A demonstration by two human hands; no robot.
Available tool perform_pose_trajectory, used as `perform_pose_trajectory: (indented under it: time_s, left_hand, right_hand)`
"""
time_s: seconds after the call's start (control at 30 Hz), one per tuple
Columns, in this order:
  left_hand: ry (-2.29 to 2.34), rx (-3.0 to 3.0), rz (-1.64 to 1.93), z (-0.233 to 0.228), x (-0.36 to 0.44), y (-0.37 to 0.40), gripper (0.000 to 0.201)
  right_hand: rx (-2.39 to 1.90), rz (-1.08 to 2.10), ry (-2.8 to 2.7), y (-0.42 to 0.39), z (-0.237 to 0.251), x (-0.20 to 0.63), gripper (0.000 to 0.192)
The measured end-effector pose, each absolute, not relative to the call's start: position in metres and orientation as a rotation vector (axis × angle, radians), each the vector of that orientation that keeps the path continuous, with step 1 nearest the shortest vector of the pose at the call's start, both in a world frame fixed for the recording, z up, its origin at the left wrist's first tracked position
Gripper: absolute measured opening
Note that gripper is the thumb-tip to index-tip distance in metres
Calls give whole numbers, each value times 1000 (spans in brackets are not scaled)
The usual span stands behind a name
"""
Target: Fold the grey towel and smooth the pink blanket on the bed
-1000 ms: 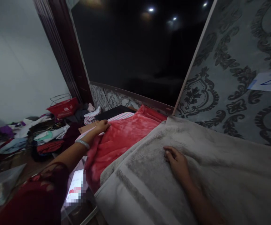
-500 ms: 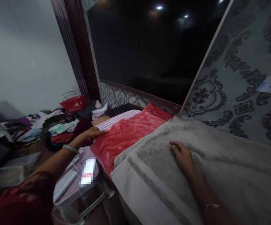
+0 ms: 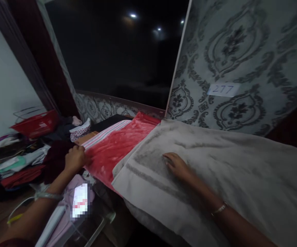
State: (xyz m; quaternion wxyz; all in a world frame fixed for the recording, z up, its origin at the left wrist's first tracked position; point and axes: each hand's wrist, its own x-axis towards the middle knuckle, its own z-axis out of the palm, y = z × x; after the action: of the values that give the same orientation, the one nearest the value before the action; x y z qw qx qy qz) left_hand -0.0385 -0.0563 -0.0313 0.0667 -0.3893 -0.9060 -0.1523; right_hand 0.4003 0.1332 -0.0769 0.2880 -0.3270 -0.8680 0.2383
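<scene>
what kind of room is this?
Likely a room in a home used for sorting laundry: a grey towel and red blanket are spread out, clothes are heaped on the floor by a red basket, and patterned wallpaper covers the wall.

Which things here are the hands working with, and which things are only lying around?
In hand:
left hand gripping the red blanket edge
right hand flat on the grey towel

Lying about:
red basket
clothes pile
paper label

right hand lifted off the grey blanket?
No, the right hand lies flat, palm down, on the grey blanket, while the left hand grips the red blanket edge.
</scene>
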Motion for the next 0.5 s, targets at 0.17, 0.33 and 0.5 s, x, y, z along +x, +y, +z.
perform_pose_trajectory:
  time_s: [0.17,0.33,0.5]
  left_hand:
    - [-2593,-1907,-775,-22,50,-4,38]
    - [-2682,-2125,-1255,-30,97,5,60]
    - [-2802,-2046,-1340,-27,98,-18,65]
  right_hand:
    - [-919,568,-2413,62,-76,454,41]
    - [-1068,524,-2373,0,-84,515,43]
    - [-1329,354,-2332,-35,-97,588,47]
